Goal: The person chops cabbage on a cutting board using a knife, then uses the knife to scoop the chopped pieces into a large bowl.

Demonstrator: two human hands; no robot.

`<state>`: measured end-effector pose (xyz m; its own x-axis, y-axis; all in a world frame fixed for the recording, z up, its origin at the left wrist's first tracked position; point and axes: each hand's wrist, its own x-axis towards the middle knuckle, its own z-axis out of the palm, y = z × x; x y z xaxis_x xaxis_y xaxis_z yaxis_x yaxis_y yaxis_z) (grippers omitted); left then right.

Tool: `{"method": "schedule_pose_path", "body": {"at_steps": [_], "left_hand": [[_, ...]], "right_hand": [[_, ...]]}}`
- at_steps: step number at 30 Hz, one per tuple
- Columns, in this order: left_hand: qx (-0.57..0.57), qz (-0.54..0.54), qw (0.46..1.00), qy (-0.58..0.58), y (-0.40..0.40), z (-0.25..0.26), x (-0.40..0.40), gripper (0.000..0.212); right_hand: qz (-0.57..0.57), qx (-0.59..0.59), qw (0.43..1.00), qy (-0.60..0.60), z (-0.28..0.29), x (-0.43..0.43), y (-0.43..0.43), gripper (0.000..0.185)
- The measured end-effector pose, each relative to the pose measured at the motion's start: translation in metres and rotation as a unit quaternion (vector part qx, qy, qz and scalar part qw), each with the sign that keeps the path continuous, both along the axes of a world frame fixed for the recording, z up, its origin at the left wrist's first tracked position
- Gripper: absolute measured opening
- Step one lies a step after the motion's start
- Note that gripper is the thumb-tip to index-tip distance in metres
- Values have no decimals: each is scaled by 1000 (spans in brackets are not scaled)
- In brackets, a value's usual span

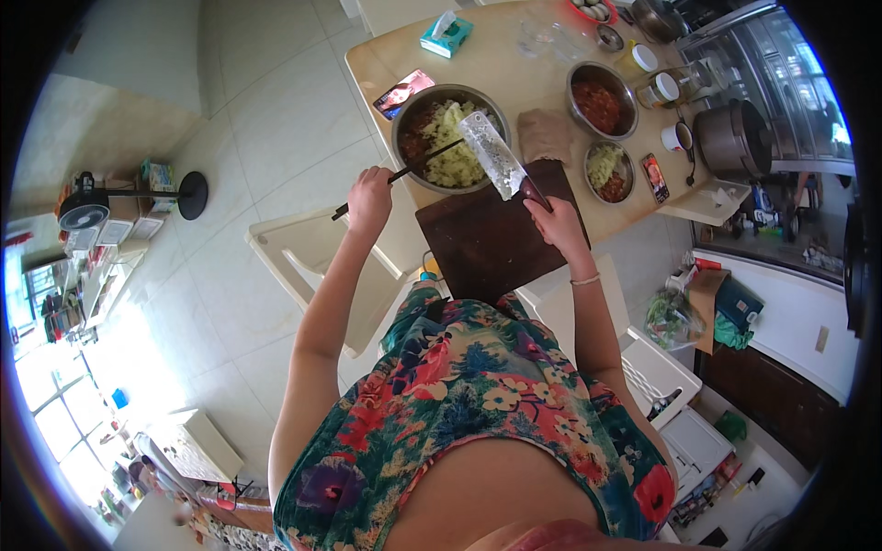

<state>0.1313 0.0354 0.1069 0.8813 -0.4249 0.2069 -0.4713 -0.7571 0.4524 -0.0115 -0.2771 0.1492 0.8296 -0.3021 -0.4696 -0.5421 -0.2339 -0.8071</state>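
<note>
My left hand (370,200) grips dark chopsticks (420,165) slanting over a large metal bowl (506,124). Their tips reach the edge of a cleaver blade (490,153), and whether they touch it I cannot tell. By its dark wooden handle, my right hand (559,226) holds this cleaver tilted above the bowl's right side. Pale bits cling to the blade. Inside the bowl, a heap of chopped pale-green vegetable (455,162) lies beside a reddish-brown mixture (417,141). Below the bowl, a dark cutting board (493,237) juts past the table's near edge.
A brown cloth (544,134) lies right of the bowl. Farther right stand a bowl of red mixture (599,103), a smaller mixed bowl (608,172) and a dark pot (734,138). Phones (403,94) and a tissue box (446,36) rest on the table (386,55). A chair (324,268) stands left.
</note>
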Motion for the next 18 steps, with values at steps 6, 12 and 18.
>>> {"method": "schedule_pose_path", "body": {"at_steps": [6, 12, 18], "left_hand": [[-40, 31, 995, 88, -1, 10, -6, 15], [-31, 40, 992, 115, 7, 5, -9, 17], [-28, 45, 992, 117, 11, 4, -11, 19]], "right_hand": [[16, 1, 1000, 9, -6, 0, 5, 36], [-10, -6, 1000, 18, -17, -1, -1, 34], [-17, 33, 999, 15, -5, -9, 7, 34]]}}
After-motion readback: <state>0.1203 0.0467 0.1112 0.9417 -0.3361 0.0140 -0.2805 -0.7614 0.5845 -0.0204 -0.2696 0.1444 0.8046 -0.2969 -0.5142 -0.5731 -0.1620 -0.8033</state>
